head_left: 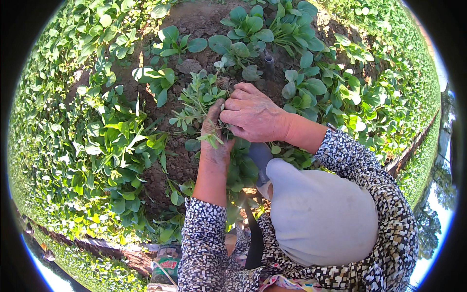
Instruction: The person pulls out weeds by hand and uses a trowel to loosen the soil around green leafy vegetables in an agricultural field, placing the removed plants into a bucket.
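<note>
**Two Bare Hands Meet Over a Bunch of Small-Leaved Greens**

A soil-stained left hand (pixel 214 127) closes around a loose bunch of small-leaved, pale-green plants (pixel 198 95) near the middle of the view, its leaves spilling out to the left above dark earth. The bare right hand (pixel 258 113) presses in from the other side, fingers curled together against the left thumb; whether they pinch any stems cannot be told, as the fingertips are hidden.

Just above the knuckles shows a brown, tangled clump (pixel 225 82). Beyond it, a hollow grey tube (pixel 269 60) stands in the bare brown soil (pixel 190 68), near broad, round-leaved green plants (pixel 246 24). Denser green foliage (pixel 63 131) covers the ground to the left and right.

Closer to the wearer, both forearms run into long sleeves (pixel 350 153) in a blocky black, white and tan print. Between them sits a smooth, rounded mass of pale-grey cloth (pixel 321 214), with a dark strap-like strip (pixel 254 241) beside it.

At the lower edge, beside the left sleeve, is a green packet (pixel 165 260) with a red patch of printed lettering, the only writing in view, small and partly cut off by the sleeve.
</note>
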Demonstrator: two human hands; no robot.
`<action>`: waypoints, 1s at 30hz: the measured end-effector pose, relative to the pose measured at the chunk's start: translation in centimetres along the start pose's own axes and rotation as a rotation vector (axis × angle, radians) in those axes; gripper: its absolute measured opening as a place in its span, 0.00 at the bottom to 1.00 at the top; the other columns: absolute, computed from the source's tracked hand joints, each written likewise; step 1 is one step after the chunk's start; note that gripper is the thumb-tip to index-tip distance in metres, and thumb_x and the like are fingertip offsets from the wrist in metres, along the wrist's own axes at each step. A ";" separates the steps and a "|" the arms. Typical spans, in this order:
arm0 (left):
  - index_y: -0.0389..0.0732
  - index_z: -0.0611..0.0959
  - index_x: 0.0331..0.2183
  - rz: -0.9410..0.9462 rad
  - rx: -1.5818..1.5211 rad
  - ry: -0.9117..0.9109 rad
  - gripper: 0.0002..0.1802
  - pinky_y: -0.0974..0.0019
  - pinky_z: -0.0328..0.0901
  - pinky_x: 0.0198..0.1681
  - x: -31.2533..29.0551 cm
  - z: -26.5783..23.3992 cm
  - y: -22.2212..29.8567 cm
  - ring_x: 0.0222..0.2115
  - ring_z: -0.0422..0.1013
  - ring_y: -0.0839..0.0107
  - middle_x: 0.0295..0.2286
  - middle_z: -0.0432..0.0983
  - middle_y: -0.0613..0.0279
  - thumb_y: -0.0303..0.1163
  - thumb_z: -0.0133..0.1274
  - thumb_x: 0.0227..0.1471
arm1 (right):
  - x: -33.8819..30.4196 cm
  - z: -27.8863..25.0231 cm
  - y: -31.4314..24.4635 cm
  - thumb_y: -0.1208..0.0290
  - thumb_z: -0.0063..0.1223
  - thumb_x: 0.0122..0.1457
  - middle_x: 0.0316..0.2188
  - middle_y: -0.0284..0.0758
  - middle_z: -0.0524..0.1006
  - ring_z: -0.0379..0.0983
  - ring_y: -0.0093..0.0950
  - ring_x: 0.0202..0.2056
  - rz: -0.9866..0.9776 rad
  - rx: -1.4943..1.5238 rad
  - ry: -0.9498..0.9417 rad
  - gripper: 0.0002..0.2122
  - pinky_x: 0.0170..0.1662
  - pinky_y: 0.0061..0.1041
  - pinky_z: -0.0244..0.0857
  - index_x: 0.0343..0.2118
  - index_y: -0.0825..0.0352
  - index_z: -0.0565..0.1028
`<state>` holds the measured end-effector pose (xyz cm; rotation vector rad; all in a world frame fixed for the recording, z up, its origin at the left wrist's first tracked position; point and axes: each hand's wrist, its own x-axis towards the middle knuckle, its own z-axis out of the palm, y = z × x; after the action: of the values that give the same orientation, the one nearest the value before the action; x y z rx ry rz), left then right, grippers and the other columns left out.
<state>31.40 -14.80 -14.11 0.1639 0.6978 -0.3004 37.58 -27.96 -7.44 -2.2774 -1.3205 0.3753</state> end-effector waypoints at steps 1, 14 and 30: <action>0.40 0.78 0.36 0.013 0.006 0.040 0.12 0.61 0.71 0.41 0.1 -0.5 -0.2 0.36 0.74 0.66 0.34 0.77 0.58 0.37 0.51 0.54 | -0.2 0.0 -0.1 0.71 0.59 0.44 0.33 0.34 0.73 0.69 0.34 0.42 -0.005 0.013 -0.006 0.12 0.55 0.38 0.57 0.34 0.63 0.75; 0.43 0.74 0.32 0.254 0.348 0.334 0.05 0.74 0.58 0.17 1.2 -2.8 4.7 0.22 0.65 0.76 0.27 0.71 0.66 0.33 0.48 0.55 | -6.0 1.0 9.1 0.69 0.57 0.54 0.43 0.38 0.73 0.72 0.26 0.39 0.839 0.600 0.784 0.18 0.45 0.26 0.67 0.47 0.69 0.71; 0.39 0.78 0.29 0.351 0.679 0.499 0.08 0.65 0.66 0.30 3.1 -11.4 8.3 0.27 0.71 0.71 0.28 0.74 0.65 0.33 0.53 0.49 | -6.3 0.6 7.6 0.69 0.57 0.54 0.17 0.29 0.68 0.66 0.21 0.17 1.025 1.496 0.489 0.10 0.22 0.21 0.60 0.21 0.62 0.67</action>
<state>29.46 -4.81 -24.33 1.0238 1.0209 -0.1465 39.75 -36.48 -12.00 -1.2809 0.4869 0.7114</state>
